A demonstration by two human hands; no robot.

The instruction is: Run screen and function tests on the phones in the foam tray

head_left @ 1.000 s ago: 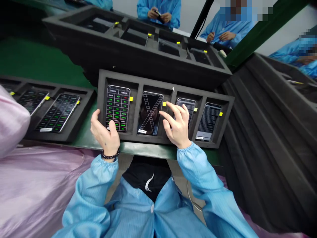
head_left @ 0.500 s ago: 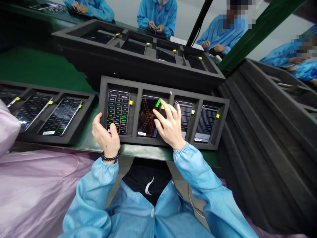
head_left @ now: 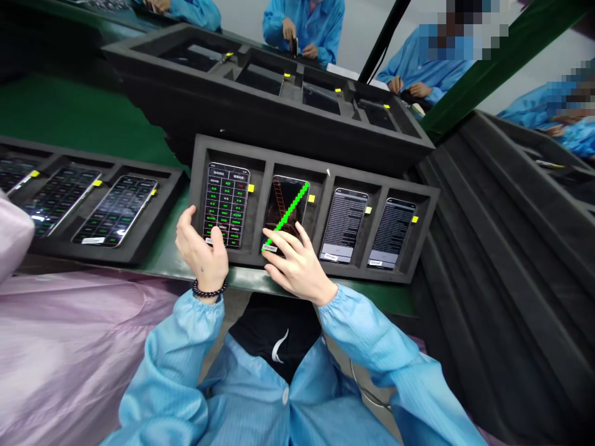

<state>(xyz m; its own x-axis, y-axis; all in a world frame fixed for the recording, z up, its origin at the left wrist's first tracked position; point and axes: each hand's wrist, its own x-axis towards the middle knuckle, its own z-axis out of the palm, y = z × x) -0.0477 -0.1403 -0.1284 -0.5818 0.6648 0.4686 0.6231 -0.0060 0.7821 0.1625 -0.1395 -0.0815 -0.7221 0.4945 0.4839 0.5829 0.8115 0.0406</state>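
Observation:
A black foam tray (head_left: 297,160) holds several smartphones, each in its own compartment. On the second phone (head_left: 283,201) from the left, a thick green diagonal line runs from upper right to lower left across an orange ladder pattern. My right hand (head_left: 297,263) lies over that phone's lower part, fingers spread, a fingertip at the line's lower end. My left hand (head_left: 204,251) is open at the tray's left front edge, its thumb over the bottom of the leftmost phone (head_left: 227,204), which shows a grid of green labels. Two phones on the right, one the third phone (head_left: 344,223), show lines of text.
Another foam tray with phones (head_left: 116,210) stands at left. Behind rises a stack of foam trays (head_left: 279,118); more stacked trays (head_left: 502,248) fill the right side. A pink sleeve (head_left: 13,241) intrudes at left. Several people in blue coats (head_left: 304,28) sit across.
My right hand has slid from the second phone's upper right corner to its lower left, and the green line now spans the screen. My left hand stays about where it was.

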